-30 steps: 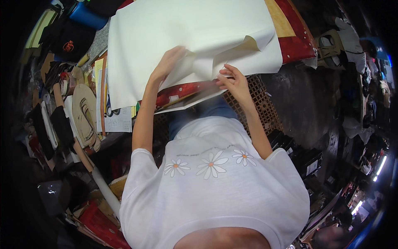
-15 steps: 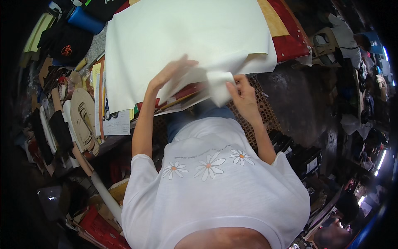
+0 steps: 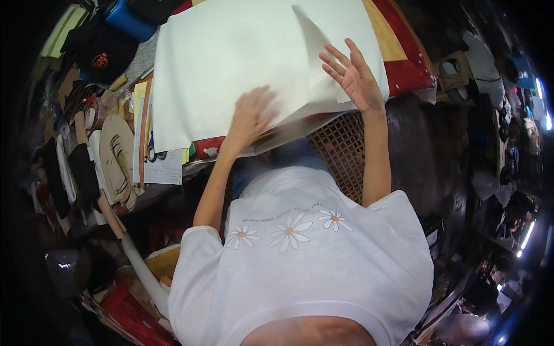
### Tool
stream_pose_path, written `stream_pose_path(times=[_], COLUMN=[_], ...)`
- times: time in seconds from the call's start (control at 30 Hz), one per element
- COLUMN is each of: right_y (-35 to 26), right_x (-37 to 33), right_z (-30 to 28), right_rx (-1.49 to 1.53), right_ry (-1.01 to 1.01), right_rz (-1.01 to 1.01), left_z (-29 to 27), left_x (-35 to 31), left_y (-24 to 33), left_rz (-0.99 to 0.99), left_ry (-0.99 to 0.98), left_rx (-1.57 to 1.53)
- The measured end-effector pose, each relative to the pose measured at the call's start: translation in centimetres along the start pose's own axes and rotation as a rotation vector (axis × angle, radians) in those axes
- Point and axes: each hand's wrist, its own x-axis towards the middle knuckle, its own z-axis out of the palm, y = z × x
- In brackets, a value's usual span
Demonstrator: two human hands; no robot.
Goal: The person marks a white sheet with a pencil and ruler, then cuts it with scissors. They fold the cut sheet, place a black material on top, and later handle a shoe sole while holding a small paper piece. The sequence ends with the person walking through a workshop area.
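A large white sheet [image 3: 225, 63], smooth like leather or vinyl, covers most of the table in front of me. Its right part is lifted and curled in a raised flap [image 3: 311, 40]. My left hand [image 3: 251, 118] lies over the sheet near its front edge, fingers stretched out and blurred by motion. Beside the flap, my right hand [image 3: 359, 81] is raised with its fingers spread and nothing in it. Whether its fingertips touch the sheet I cannot tell.
At the left are papers [image 3: 164, 168], scissors [image 3: 153, 151] and beige sole-shaped patterns [image 3: 115, 155]. A black cap-like item [image 3: 98, 57] and a blue cylinder [image 3: 128, 22] lie farther back. Red and yellow material [image 3: 401, 69] shows at the right; a brown lattice [image 3: 340, 147] is below the table edge.
My right hand has let go of the sheet's curled edge and moved up, opening. The flap now stands farther back. My left hand has shifted right and down over the sheet.
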Motion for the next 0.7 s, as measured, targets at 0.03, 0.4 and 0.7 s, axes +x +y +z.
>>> stream_pose_path(times=[0.03,0.4,0.7], right_y=[0.3,0.8,-2.1], right_x=[0.7,-4.5,-3.6], right_z=[-0.6,-15.6,-16.0], right_rx=[-0.080,-1.366,-1.487], right_ry=[0.047,0.898,0.602], right_rz=[-0.007,-0.378,-0.119], left_z=[-0.8,-12.3,-14.5], left_x=[-0.4,-10.4,-6.7], left_y=[-1.5,-24.7,-26.6], left_rz=[-0.025,-0.864,-0.982], left_ry=[0.082,0.367,0.139], left_rx=[0.006,0.106,-0.324])
